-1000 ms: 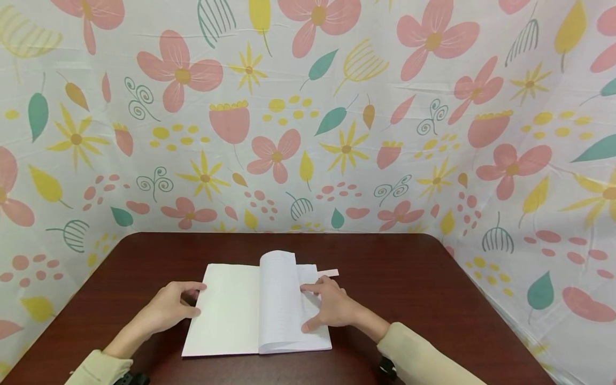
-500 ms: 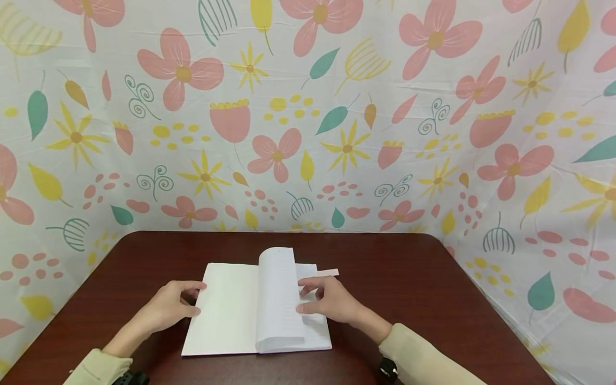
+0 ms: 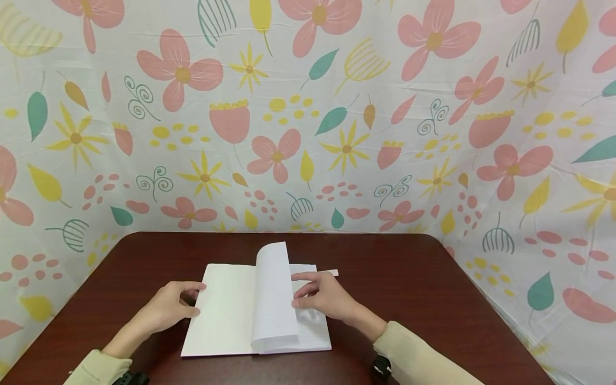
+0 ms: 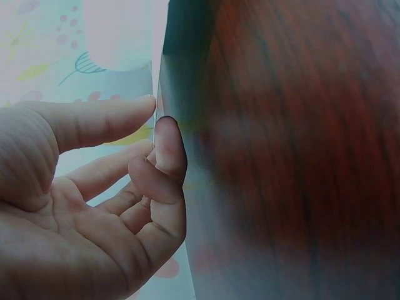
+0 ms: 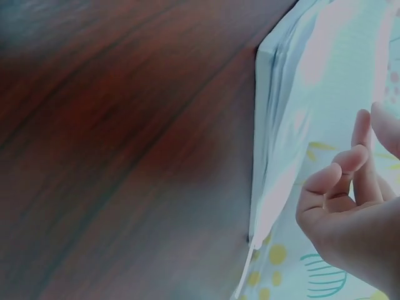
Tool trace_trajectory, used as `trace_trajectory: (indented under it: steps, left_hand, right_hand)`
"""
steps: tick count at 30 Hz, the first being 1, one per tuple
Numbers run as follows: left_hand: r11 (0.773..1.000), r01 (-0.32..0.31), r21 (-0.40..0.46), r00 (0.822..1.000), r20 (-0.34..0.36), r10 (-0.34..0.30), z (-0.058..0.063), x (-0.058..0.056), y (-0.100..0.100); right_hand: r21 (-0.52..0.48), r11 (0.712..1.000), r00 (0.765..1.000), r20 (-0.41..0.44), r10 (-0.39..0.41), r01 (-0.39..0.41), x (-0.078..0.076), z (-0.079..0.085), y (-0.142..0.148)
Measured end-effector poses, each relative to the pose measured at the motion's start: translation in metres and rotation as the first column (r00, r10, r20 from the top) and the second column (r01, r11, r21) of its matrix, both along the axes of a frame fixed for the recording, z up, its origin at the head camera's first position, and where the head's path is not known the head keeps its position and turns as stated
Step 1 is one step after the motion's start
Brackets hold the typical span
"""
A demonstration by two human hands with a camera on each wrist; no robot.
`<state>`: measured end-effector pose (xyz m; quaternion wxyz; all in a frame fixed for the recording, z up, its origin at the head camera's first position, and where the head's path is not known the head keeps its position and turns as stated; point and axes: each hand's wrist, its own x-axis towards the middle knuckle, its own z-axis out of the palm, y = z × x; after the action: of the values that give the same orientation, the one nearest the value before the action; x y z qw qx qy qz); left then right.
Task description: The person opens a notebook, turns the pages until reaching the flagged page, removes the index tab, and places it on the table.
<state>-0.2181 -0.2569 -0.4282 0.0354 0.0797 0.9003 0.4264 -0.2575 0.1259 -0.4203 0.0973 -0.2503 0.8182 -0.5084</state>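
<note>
An open notebook (image 3: 223, 310) lies on the table, a blank cream page on its left side and lined pages on its right. My left hand (image 3: 166, 307) pinches the left edge; the left wrist view has thumb and fingertips (image 4: 169, 140) on either side of that thin edge. A bundle of lined pages (image 3: 274, 294) stands curved up near the spine. Thumb and fingers of my right hand (image 3: 332, 297) pinch its free right edge. Beneath, the lower right pages (image 3: 315, 334) stay flat. A pale strip (image 3: 331, 272) sticks out past the notebook's right side.
The dark red-brown wooden table (image 3: 409, 299) has rounded far corners. Behind it and along both sides hangs a white cloth (image 3: 308, 117) printed with flowers and leaves. Both forearms wear light sleeves (image 3: 423, 353), with a dark band (image 3: 382, 368) at the right wrist.
My right hand has moved left and closed its thumb and fingers on the page edge. The page bundle has risen and leans further left. My left hand stays put.
</note>
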Motion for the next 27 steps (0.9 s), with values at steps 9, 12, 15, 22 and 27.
trace_trajectory:
  steps: [9,12,15,22,27]
  left_hand:
    - [1.0,-0.007,0.001,1.0,0.017,0.007,-0.001,-0.001,0.0]
    - [1.0,-0.01,-0.001,1.0,0.018,0.01,-0.001,-0.001,0.001]
    - [1.0,-0.01,0.0,1.0,0.019,0.01,-0.001,-0.001,0.001]
    - [1.0,-0.009,0.003,1.0,0.021,0.009,0.0,-0.001,0.0]
    - [1.0,-0.01,0.007,1.0,0.019,0.01,-0.001,-0.001,0.0]
  right_hand:
    - [-0.069,0.997,0.999,0.021,0.027,-0.026,0.001,0.005,-0.017]
    - [-0.073,0.997,0.999,0.028,0.035,-0.033,0.0,0.004,-0.022]
    - [-0.075,0.996,0.998,0.035,0.043,-0.04,0.0,0.003,-0.027]
    - [-0.109,0.992,0.996,0.055,0.069,-0.063,0.0,0.002,-0.041]
    - [-0.108,0.992,0.995,0.061,0.076,-0.07,0.001,0.003,-0.05]
